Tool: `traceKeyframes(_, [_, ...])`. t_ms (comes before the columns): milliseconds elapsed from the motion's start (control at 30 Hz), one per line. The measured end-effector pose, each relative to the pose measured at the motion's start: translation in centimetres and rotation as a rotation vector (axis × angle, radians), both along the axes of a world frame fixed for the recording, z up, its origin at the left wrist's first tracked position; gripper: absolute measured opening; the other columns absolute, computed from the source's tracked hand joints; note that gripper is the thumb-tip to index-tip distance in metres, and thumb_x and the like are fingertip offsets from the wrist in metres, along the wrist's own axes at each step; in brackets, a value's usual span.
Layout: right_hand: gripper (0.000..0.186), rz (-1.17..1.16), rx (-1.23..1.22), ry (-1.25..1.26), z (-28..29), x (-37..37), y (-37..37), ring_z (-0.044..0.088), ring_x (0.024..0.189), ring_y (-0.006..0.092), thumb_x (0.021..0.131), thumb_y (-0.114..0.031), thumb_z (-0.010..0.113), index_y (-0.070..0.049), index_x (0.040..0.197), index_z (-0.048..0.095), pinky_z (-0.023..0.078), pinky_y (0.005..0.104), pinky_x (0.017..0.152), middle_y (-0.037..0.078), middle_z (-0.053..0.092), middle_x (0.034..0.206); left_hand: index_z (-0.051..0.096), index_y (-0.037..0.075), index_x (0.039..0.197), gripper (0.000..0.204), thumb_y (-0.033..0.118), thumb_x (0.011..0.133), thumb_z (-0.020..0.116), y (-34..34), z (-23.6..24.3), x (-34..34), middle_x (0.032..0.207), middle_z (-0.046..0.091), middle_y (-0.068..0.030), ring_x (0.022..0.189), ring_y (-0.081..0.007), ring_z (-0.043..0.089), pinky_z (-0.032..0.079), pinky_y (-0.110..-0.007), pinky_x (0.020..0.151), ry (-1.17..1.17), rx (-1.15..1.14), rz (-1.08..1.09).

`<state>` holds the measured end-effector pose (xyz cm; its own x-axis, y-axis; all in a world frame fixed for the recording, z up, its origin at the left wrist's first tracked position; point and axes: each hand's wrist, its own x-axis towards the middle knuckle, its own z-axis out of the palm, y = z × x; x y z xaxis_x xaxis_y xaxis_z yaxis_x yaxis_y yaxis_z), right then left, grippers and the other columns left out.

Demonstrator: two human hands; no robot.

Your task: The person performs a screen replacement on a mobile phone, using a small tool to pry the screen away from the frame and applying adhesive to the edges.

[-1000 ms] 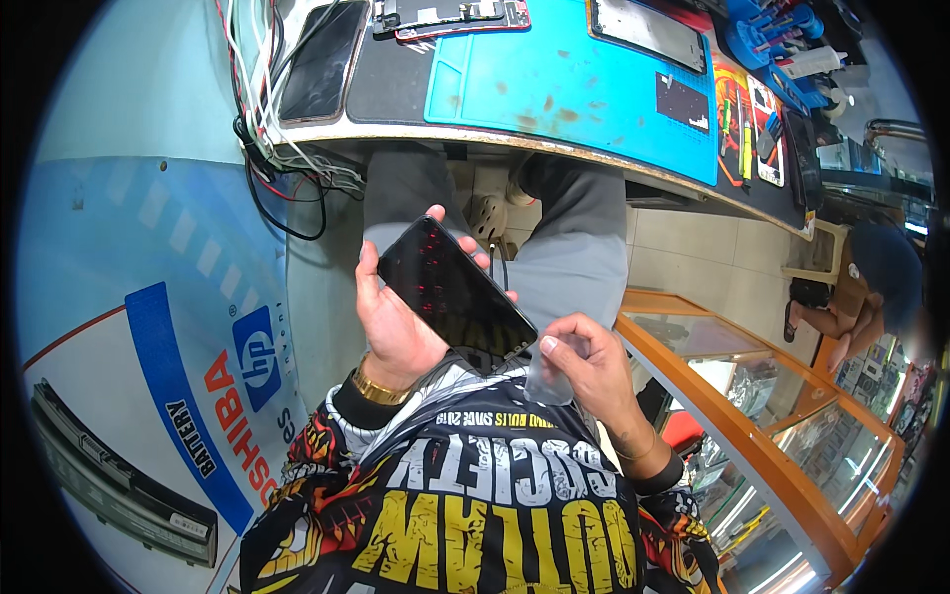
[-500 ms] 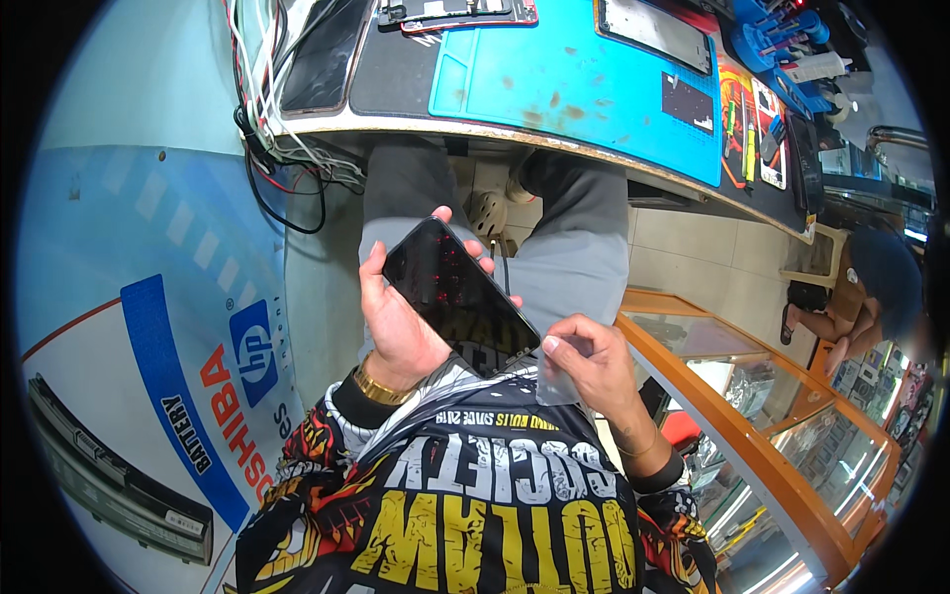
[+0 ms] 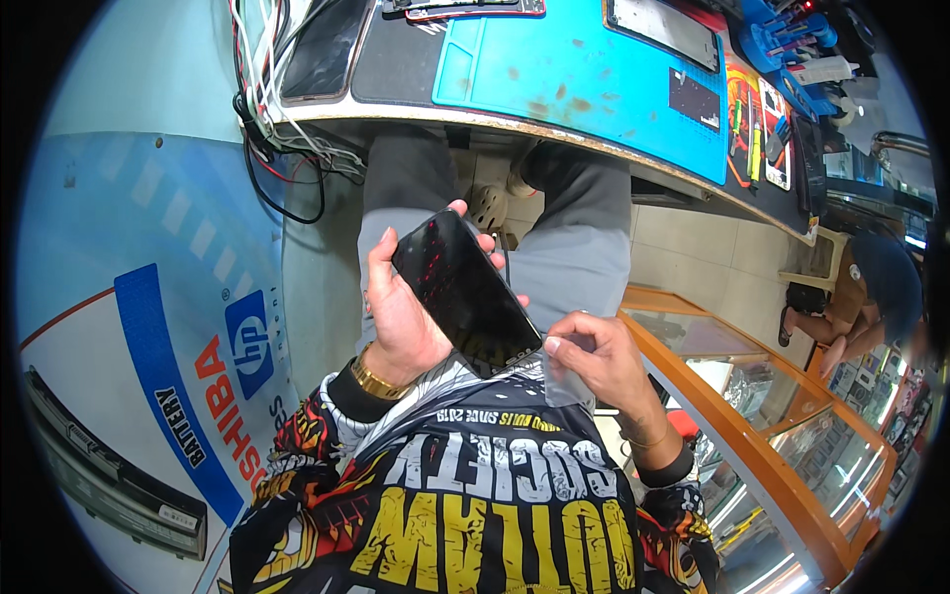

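Note:
My left hand (image 3: 401, 327) is closed around a black smartphone (image 3: 465, 287) held tilted above my lap, its glossy screen facing up with small red specks or reflections on it. My right hand (image 3: 606, 364) pinches a small clear plastic film or pouch (image 3: 562, 384) between thumb and fingers, beside the phone's lower right corner. My grey trousers (image 3: 574, 247) show behind the phone, and my printed black jersey lies below both forearms.
Ahead, a workbench holds a blue repair mat (image 3: 579, 84), opened phones, tools and a blue organiser (image 3: 772, 45). Cables (image 3: 272, 99) hang at left beside a signboard (image 3: 148, 218). A glass display case (image 3: 772, 396) stands at right, and another person (image 3: 871, 287) sits beyond it.
The phone in my left hand has shifted slightly up and to the right, and my right hand with the plastic moved slightly rightward. The grips are unchanged.

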<state>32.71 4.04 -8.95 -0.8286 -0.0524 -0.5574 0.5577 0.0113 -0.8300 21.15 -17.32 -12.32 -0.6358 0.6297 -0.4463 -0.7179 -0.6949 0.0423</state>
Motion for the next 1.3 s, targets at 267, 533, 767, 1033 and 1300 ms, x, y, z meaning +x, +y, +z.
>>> traceKeyframes(267, [0.017,0.022,-0.043,-0.099,-0.5,0.0,-0.1,0.061,0.061,0.0071,0.100,-0.011,0.068,0.004,0.093,0.070,0.049,0.0250,0.059,0.002,0.066,0.068,0.047,0.017,0.148,0.069,0.065,0.101,0.033,-0.5,-1.1,0.8,0.120,0.065,-0.0120,0.115,-0.0296,0.065,0.050,-0.072,0.099,-0.072,-0.027,-0.030])
traceKeyframes(533, [0.017,-0.154,0.076,-0.091,-0.9,0.4,-1.9,0.060,0.060,0.0059,0.100,-0.011,0.068,0.004,0.092,0.069,0.047,0.0238,0.056,0.001,0.066,0.068,0.048,0.019,0.147,0.067,0.063,0.098,0.037,-0.6,-1.0,2.4,0.121,0.063,-0.0099,0.115,-0.0284,0.062,0.048,-0.072,0.101,-0.082,-0.139,0.118])
traceKeyframes(767, [0.018,-0.236,0.065,-0.075,-1.5,0.9,-2.2,0.060,0.062,0.0066,0.100,-0.012,0.068,0.004,0.093,0.069,0.048,0.0243,0.060,0.001,0.066,0.069,0.047,0.020,0.147,0.068,0.065,0.097,0.038,-0.2,-0.2,2.6,0.120,0.063,-0.0090,0.115,-0.0280,0.062,0.048,-0.070,0.101,-0.092,-0.221,0.150])
traceKeyframes(1033, [0.017,-0.215,0.013,-0.083,-1.8,1.1,-1.8,0.061,0.064,0.0062,0.101,-0.012,0.068,0.003,0.093,0.069,0.048,0.0238,0.060,0.001,0.067,0.071,0.048,0.020,0.147,0.069,0.066,0.096,0.040,-0.2,-0.1,2.7,0.120,0.063,-0.0085,0.113,-0.0283,0.063,0.048,-0.070,0.100,-0.080,-0.203,0.156])
traceKeyframes(1300, [0.017,-0.156,-0.032,-0.097,-1.4,0.8,-1.1,0.061,0.064,0.0063,0.101,-0.013,0.069,0.003,0.094,0.070,0.047,0.0235,0.061,0.000,0.066,0.072,0.048,0.020,0.146,0.068,0.066,0.096,0.040,-0.2,-0.3,2.8,0.119,0.063,-0.0089,0.113,-0.0288,0.062,0.048,-0.071,0.099,-0.080,-0.189,0.161])
